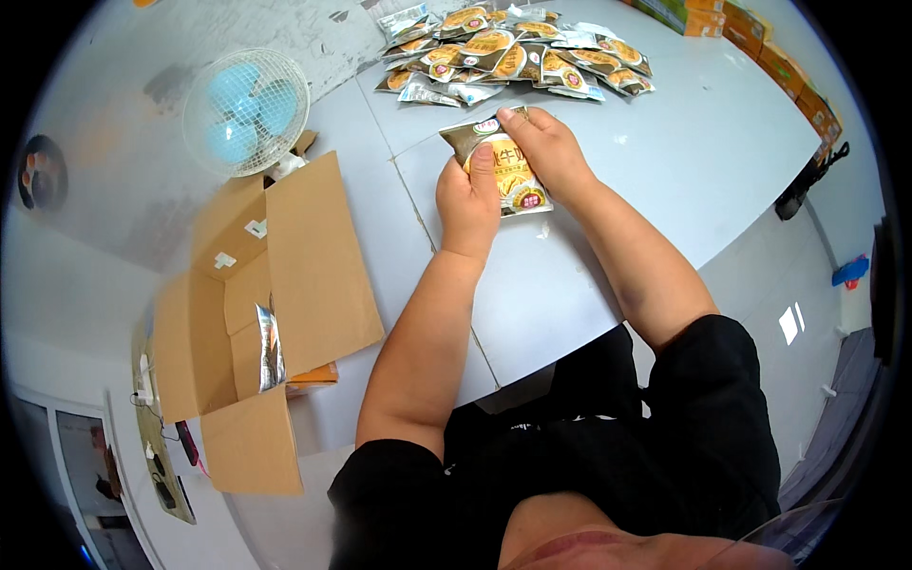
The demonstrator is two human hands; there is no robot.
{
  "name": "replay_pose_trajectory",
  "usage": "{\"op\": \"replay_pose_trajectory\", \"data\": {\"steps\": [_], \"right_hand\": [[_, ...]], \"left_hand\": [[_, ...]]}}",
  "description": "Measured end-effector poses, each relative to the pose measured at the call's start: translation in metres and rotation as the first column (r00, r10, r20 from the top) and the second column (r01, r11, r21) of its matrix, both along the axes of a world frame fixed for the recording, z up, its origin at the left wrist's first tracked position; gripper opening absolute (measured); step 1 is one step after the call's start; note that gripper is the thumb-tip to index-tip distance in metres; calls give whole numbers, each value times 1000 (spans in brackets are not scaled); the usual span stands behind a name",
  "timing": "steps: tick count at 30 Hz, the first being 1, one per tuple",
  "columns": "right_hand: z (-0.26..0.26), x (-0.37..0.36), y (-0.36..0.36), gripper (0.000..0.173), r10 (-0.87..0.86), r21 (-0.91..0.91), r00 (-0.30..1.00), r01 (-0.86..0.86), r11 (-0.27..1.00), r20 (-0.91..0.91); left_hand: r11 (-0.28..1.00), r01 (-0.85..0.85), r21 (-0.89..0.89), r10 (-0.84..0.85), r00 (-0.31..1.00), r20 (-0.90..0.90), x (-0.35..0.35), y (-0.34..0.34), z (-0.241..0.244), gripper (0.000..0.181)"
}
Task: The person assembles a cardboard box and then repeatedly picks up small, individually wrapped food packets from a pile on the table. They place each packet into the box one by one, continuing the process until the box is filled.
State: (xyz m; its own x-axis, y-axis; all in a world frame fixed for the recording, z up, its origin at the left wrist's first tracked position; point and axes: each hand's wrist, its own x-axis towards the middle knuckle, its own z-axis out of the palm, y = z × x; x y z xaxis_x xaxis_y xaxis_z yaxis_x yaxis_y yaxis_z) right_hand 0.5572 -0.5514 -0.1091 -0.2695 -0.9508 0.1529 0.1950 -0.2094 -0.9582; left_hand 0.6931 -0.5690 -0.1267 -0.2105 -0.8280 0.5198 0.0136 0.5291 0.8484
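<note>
A printed food pouch [509, 182], brown at the top with a yellow round panel, is held over the table between both of my hands. My left hand [470, 199] grips its left side, thumb lying on the printed front. At the upper right corner, my right hand [552, 149] pinches the pouch with the thumb in front. Its back and the fingers behind it are hidden. Just beyond my hands lies a heap of similar pouches [488, 50], some face up, others showing silvery white backs. To my left stands an open cardboard box [324, 263] with a silvery pouch [268, 349] upright inside.
The white table [684, 128] has a seam running along it. A fan with blue blades [246, 107] stands behind the box. Orange cartons [784, 71] line the far right edge. A power strip and chargers [160, 467] lie left of the box.
</note>
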Motion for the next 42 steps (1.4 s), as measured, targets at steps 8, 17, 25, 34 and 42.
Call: {"op": "replay_pose_trajectory", "data": {"steps": [8, 17, 25, 34, 42], "right_hand": [[0, -3, 0, 37, -45, 9, 998, 45, 999, -44], [17, 6, 5, 53, 30, 113, 986, -50, 992, 165], [17, 17, 14, 54, 298, 384, 878, -146, 912, -374], [-4, 23, 12, 39, 293, 200, 834, -223, 954, -469], [-9, 23, 12, 39, 355, 170, 873, -315, 934, -334]], "left_hand": [[999, 46, 18, -46, 999, -13, 1, 1, 1, 40], [998, 27, 57, -23, 998, -67, 6, -5, -7, 45], [979, 74, 191, -48, 989, -138, 23, -30, -3, 48], [739, 482, 470, -117, 780, -615, 23, -32, 8, 41], [663, 476, 578, 29, 756, -654, 21, -14, 30, 44]]}}
